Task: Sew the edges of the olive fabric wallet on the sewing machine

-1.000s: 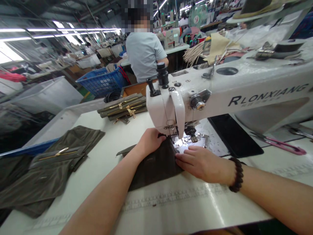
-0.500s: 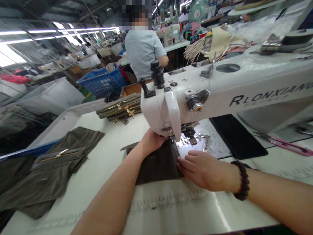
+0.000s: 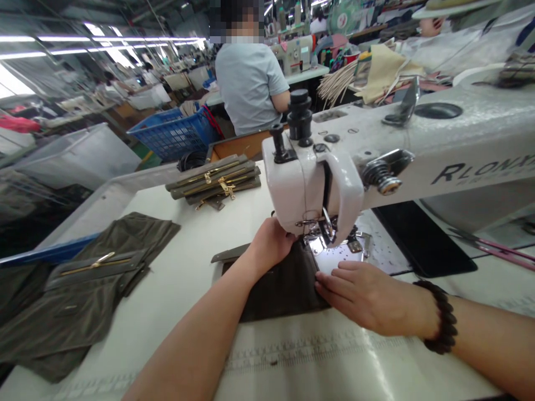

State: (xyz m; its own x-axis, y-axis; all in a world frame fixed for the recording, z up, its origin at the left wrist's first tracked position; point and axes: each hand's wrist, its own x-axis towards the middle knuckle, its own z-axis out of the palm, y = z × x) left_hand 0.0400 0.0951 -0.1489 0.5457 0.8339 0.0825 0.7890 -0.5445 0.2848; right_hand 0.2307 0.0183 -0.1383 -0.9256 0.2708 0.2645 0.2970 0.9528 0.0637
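- Your dark fabric piece [image 3: 288, 292] is lying flat on the worktop [image 3: 184, 312], its far right corner reaching in by the needle area of the sewing machine [image 3: 311, 178]; that placing is probably serving to bring its right-hand edge in line with the foot.
- Your left hand [image 3: 270, 242] is resting over the far part of the piece, close to the machine head, likely steadying it there.
- Its fingers are curling in at the cloth, but your hand and the machine head are hiding the tips, so whether they are clamping it you cannot tell from here.
- Your right hand [image 3: 368, 298] is lying low beside the right edge, seemingly guiding it straight.
- Its fingers [image 3: 328, 283] are lying close together, the tips touching that edge; the thumb is not showing clearly, so a pinch cannot be told.
- On your left, more dark pieces [image 3: 94, 284] are lying overlapped, apparently within easy reach.
- Behind your left hand, zippered pieces [image 3: 221, 177] are sitting piled, well apart from the sewing.
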